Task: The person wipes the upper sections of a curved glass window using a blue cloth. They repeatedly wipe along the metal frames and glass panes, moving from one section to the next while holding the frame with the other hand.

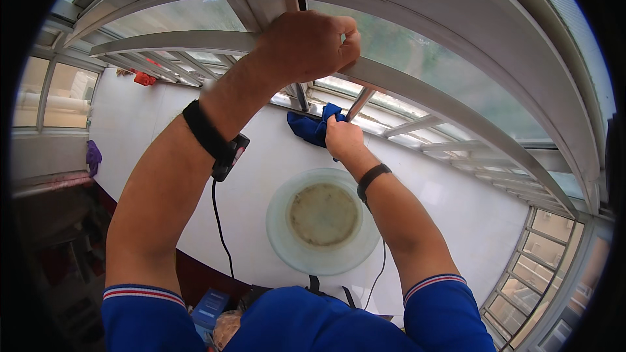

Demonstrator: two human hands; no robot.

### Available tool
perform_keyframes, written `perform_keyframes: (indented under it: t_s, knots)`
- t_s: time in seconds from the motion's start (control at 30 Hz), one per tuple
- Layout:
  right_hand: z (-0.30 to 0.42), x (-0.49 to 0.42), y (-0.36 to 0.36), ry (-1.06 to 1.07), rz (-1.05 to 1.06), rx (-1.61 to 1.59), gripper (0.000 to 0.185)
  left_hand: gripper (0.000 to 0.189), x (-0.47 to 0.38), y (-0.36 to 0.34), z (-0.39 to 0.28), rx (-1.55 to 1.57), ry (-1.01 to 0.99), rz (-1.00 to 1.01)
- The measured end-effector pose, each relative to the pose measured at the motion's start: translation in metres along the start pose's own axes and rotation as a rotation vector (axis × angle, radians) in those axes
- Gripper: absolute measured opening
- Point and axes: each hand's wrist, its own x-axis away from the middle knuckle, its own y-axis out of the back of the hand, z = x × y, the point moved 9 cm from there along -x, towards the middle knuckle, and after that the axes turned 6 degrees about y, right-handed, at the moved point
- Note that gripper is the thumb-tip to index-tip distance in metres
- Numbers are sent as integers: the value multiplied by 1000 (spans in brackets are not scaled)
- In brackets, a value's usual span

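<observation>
My left hand [313, 46] is raised close to the camera, its fingers curled around the top rail of a metal window guard [406, 80]. Lower down, my right hand [345, 136] grips a dark blue cloth [309, 128] against a vertical bar of the guard, beside the bar's lower end. Part of the cloth lies on the white sill surface [234, 142]. Nearer my body, a pale translucent plastic basin [320, 261] stands on that surface, with cloudy liquid and dark residue visible inside. The palm side of my left hand is hidden.
Window panes [440, 63] in white frames curve across the top. A red item [145, 78] lies at the far left by the guard, and a purple cloth [93, 158] hangs at the left edge. A blue box [210, 308] is below, left of my body. Cables hang from both wrists.
</observation>
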Motion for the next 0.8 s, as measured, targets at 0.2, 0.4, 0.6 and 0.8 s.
perform_keyframes:
  t_s: [0.2, 0.4, 0.6, 0.8]
  knots:
    - [-25, 34, 6, -25, -3, -8, 22, 26, 1, 0, 2, 19, 66, 30]
    - [-74, 85, 35, -120, -397, -673, 34, 26, 1, -6, 5, 5, 71, 41]
    - [-48, 83, 89, -73, -671, -1063, 33, 28, 2, -2, 2, -48, 29, 18]
    - [-19, 148, 177, 242, -876, -1395, 34, 28, 1, -6, 4, -50, 13, -15]
